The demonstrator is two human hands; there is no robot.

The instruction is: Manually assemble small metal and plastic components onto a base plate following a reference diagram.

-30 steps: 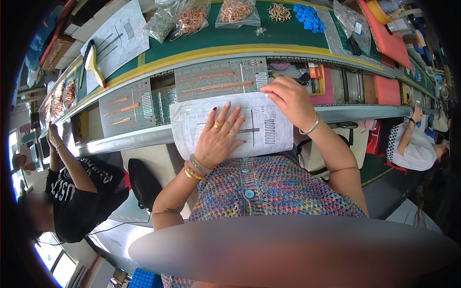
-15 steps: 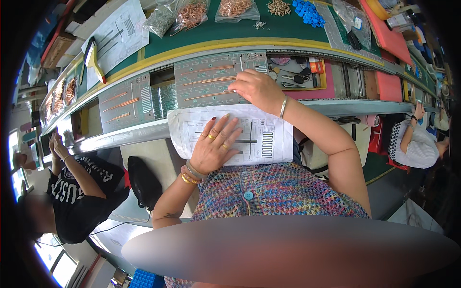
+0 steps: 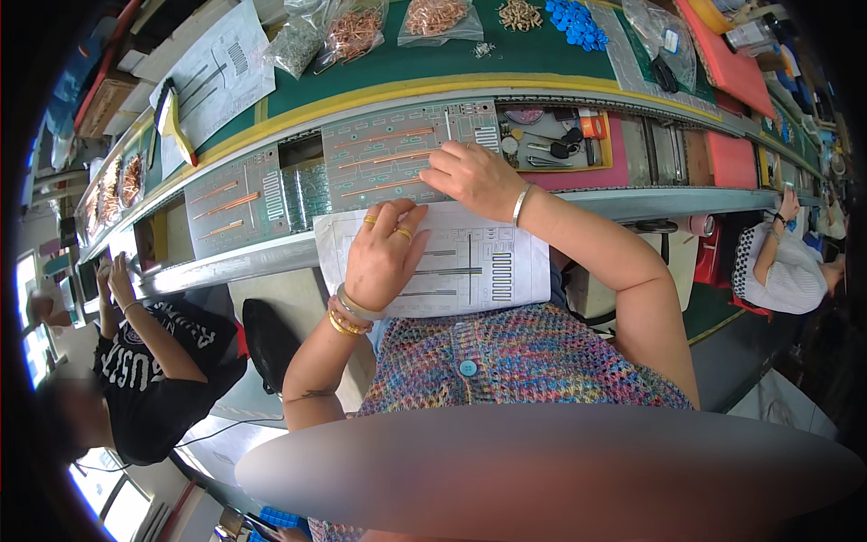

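The board (image 3: 465, 135) lies in the track just beyond the sheet (image 3: 433, 287), with three copper rods along its face. The right hand (image 3: 474, 179) rests over the board's lower right part, its grip narrow — fingertips drawn together at the end of the lowest rod (image 3: 384, 187), though I cannot tell whether they hold it. The left hand (image 3: 379, 255) is above the sheet's left half, fingers bent toward the board's near edge; whether its grip holds anything I cannot tell. A second board (image 3: 257, 230) lies to the left, well apart from the first. On the green table (image 3: 411, 65) beyond — bags of copper parts (image 3: 354, 32) and loose blue pieces (image 3: 575, 25).
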